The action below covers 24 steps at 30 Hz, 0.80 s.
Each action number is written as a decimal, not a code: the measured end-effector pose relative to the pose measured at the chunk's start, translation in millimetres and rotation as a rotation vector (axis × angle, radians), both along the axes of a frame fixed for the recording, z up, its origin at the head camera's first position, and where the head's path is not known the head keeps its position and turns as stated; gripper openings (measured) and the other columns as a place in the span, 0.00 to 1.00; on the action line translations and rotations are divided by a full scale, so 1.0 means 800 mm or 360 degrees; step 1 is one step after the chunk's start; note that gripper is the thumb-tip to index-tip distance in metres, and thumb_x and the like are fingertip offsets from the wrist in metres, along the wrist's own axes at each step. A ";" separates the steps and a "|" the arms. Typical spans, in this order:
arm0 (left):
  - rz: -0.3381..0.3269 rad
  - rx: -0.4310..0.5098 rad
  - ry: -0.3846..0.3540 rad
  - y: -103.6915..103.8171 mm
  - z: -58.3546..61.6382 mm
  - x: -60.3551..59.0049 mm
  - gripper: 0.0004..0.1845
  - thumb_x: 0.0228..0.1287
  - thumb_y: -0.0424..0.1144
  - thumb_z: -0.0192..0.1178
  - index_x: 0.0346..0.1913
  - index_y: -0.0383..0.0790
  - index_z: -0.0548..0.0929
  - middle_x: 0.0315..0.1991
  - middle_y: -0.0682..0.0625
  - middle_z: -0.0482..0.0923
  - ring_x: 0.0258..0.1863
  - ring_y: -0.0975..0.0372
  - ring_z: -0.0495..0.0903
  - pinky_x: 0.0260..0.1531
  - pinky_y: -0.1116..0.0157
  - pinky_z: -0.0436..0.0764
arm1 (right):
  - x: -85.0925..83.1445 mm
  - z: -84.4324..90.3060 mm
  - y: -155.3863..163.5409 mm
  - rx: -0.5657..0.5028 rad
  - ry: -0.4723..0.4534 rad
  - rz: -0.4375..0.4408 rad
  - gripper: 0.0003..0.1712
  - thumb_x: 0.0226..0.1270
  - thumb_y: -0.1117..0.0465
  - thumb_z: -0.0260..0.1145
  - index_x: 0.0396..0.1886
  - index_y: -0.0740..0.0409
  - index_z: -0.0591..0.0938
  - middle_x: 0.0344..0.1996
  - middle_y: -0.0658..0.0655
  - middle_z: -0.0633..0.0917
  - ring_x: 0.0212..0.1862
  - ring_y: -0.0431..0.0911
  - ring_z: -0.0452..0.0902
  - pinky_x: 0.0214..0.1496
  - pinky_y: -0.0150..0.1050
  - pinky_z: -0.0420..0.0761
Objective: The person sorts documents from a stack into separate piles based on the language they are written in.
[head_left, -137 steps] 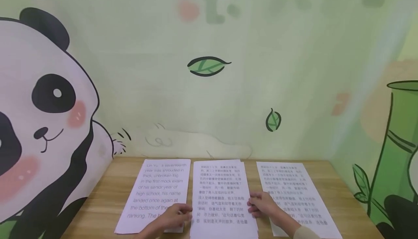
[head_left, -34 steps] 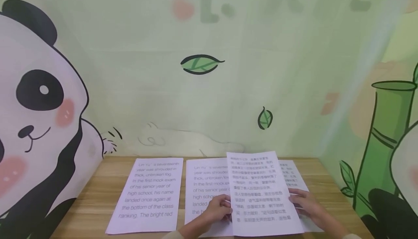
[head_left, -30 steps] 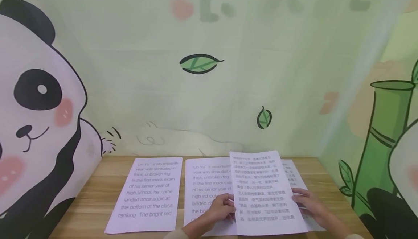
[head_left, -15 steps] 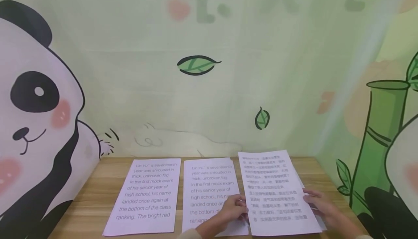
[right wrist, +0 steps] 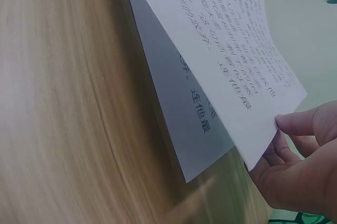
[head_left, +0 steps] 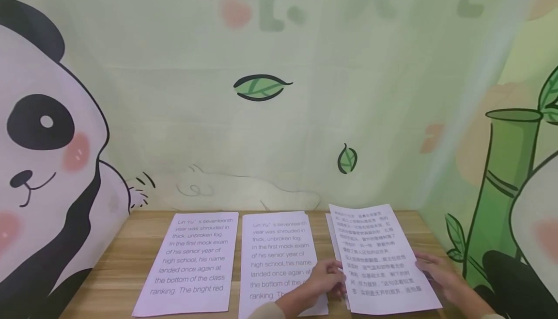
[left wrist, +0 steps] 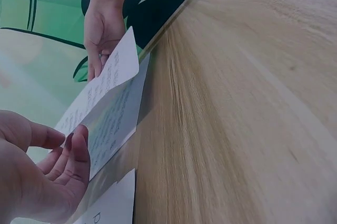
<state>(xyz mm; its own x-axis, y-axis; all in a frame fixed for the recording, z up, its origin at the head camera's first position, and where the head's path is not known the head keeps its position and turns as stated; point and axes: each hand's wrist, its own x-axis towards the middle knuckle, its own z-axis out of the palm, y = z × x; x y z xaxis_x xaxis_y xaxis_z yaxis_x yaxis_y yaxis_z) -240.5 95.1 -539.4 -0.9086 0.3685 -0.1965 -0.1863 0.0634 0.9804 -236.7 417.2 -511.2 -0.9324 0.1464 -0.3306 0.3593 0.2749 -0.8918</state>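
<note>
Both hands hold one sheet of paper (head_left: 377, 261) printed with Chinese text, raised over the right-hand part of the table. My left hand (head_left: 324, 280) pinches its left edge between thumb and fingers. At the opposite edge, my right hand (head_left: 442, 275) grips it with the thumb on top and fingers beneath. Directly under it lies another Chinese-text sheet (right wrist: 181, 103), mostly covered; the right wrist view shows a gap between the two. An English-text sheet (head_left: 276, 256) lies in the middle, partly behind my left hand and forearm.
A second English-text sheet (head_left: 192, 261) lies at the left on the wooden table (head_left: 111, 270). Behind the table's back edge hangs a pale green backdrop (head_left: 174, 115) with a panda, leaves and bamboo drawn on it.
The Chinese-text sheet has left the middle pile and travelled right in both hands to above the right-hand sheet. English text now shows in the middle. The camera view has shifted slightly right.
</note>
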 end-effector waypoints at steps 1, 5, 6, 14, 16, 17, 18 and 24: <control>0.0007 0.0000 -0.0007 0.002 -0.001 -0.001 0.16 0.61 0.27 0.61 0.52 0.34 0.81 0.29 0.50 0.83 0.22 0.67 0.81 0.26 0.70 0.83 | -0.001 -0.001 0.001 0.0007 -0.0003 -0.0002 0.33 0.76 0.62 0.58 0.74 0.72 0.62 0.37 0.50 0.90 0.37 0.43 0.85 0.40 0.41 0.85; 0.0024 -0.0006 -0.0022 0.007 -0.005 -0.004 0.13 0.62 0.26 0.60 0.50 0.33 0.81 0.28 0.50 0.81 0.22 0.66 0.81 0.25 0.70 0.83 | -0.003 -0.005 0.004 0.0052 -0.0038 0.0020 0.31 0.78 0.62 0.56 0.75 0.70 0.62 0.39 0.52 0.90 0.38 0.44 0.85 0.41 0.42 0.83; 0.0018 -0.0011 -0.0031 0.008 -0.006 -0.005 0.13 0.63 0.26 0.60 0.50 0.33 0.81 0.29 0.50 0.81 0.22 0.66 0.81 0.26 0.70 0.83 | -0.003 -0.006 0.004 0.0056 -0.0052 0.0023 0.31 0.78 0.63 0.55 0.75 0.70 0.62 0.39 0.52 0.90 0.38 0.44 0.85 0.41 0.42 0.83; -0.0029 -0.0042 -0.0096 -0.001 -0.008 -0.004 0.16 0.67 0.29 0.58 0.55 0.28 0.80 0.30 0.43 0.88 0.23 0.66 0.84 0.29 0.67 0.86 | -0.003 -0.017 0.000 -0.0004 -0.0104 0.0043 0.30 0.78 0.64 0.54 0.73 0.74 0.63 0.39 0.54 0.89 0.39 0.46 0.85 0.42 0.43 0.84; -0.0026 -0.0041 -0.0104 -0.004 -0.009 -0.003 0.16 0.66 0.28 0.58 0.56 0.27 0.80 0.31 0.41 0.88 0.23 0.65 0.84 0.29 0.66 0.87 | -0.003 -0.019 0.000 0.0056 -0.0119 0.0075 0.30 0.79 0.63 0.54 0.74 0.75 0.62 0.41 0.56 0.89 0.40 0.45 0.84 0.42 0.42 0.83; -0.0030 -0.0052 -0.0115 -0.006 -0.009 -0.003 0.16 0.67 0.28 0.58 0.56 0.28 0.80 0.31 0.42 0.88 0.23 0.65 0.85 0.30 0.66 0.87 | -0.004 -0.020 0.000 0.0079 -0.0129 0.0071 0.31 0.79 0.62 0.54 0.73 0.75 0.63 0.42 0.57 0.89 0.41 0.45 0.84 0.42 0.42 0.82; -0.0034 -0.0064 -0.0122 -0.007 -0.009 -0.003 0.17 0.67 0.29 0.58 0.56 0.28 0.80 0.31 0.42 0.88 0.24 0.65 0.85 0.30 0.66 0.87 | -0.004 -0.020 0.000 0.0098 -0.0133 0.0075 0.31 0.79 0.62 0.54 0.73 0.75 0.63 0.43 0.58 0.89 0.41 0.45 0.83 0.42 0.42 0.82; -0.0067 -0.0150 -0.0120 -0.015 -0.002 -0.004 0.18 0.68 0.31 0.58 0.59 0.30 0.81 0.35 0.45 0.88 0.29 0.61 0.88 0.33 0.66 0.87 | -0.009 -0.016 0.004 0.0196 -0.0126 0.0113 0.31 0.79 0.60 0.55 0.71 0.78 0.65 0.50 0.70 0.86 0.46 0.50 0.85 0.49 0.47 0.84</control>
